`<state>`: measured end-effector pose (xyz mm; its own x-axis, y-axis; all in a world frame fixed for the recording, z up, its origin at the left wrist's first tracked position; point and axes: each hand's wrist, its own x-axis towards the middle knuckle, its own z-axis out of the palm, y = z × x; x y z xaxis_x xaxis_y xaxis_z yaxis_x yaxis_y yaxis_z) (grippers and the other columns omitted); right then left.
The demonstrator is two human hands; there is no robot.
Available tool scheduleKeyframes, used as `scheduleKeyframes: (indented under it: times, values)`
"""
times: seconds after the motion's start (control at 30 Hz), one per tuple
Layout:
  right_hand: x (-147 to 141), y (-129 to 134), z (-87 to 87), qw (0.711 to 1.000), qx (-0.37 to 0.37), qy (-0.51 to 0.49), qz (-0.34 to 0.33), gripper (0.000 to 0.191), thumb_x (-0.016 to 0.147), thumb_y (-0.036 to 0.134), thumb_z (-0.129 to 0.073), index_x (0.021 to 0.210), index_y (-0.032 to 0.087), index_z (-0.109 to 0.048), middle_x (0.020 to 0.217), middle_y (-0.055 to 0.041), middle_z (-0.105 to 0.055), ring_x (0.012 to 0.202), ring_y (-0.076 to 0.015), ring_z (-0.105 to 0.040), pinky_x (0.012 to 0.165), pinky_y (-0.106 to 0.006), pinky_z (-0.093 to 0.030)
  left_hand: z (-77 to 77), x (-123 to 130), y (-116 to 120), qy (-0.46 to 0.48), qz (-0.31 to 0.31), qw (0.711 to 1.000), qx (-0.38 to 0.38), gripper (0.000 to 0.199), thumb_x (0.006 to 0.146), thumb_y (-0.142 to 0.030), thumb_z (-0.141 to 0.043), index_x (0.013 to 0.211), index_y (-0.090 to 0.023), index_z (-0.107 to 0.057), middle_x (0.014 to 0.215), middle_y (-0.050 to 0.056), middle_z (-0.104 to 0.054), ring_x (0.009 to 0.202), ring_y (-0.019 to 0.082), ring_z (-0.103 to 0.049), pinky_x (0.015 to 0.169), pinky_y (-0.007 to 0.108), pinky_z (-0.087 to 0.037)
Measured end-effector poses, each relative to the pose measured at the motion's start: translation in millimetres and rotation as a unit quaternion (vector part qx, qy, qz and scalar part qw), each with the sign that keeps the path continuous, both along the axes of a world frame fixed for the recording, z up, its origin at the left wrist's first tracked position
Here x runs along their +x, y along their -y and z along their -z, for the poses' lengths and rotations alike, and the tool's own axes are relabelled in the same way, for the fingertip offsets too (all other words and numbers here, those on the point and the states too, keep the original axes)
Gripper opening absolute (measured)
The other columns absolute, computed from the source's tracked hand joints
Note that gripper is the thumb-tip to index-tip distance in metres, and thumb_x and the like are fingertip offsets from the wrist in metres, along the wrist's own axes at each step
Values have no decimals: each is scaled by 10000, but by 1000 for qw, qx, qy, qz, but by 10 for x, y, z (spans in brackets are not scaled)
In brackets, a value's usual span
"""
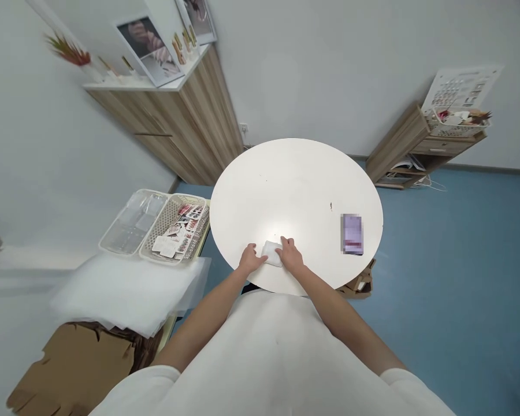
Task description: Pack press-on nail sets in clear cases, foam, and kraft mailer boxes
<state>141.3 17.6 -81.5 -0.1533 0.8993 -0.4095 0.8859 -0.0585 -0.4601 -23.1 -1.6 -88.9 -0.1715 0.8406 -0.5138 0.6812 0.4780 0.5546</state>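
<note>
A small white wrapped packet (pixel 272 253), which looks like folded foam sheet, lies flat near the front edge of the round white table (pixel 303 173). My left hand (pixel 252 259) is at its left side, the thumb touching the packet's edge and the fingers apart from the thumb. On the other side my right hand (pixel 291 255) grips the packet's right edge, with the thumb on top and the fingers along the far right corner. Whatever is inside the packet is hidden.
A blurred purple box (pixel 352 234) lies on the table's right. To the left are a basket of printed cards (pixel 177 231), a stack of white foam sheets (pixel 130 292) and flattened cardboard (pixel 73 370). A wooden cabinet (pixel 195 110) and a shelf unit (pixel 416 144) stand behind.
</note>
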Motion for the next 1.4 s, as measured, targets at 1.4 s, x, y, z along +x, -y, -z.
scheduleKeyframes:
  times: [1.4]
  values:
    - [-623,135,-33,888,-155,-376,214,544,663,263,-559,1200,261,-471,1317,-25,-403,1193,-196,-393,995,-367,-343,23,-541,36,82,-48,984,150,221,782,-242,-472,990,-185,-522,1006,73,-511,952,177,-507,818,333,-432]
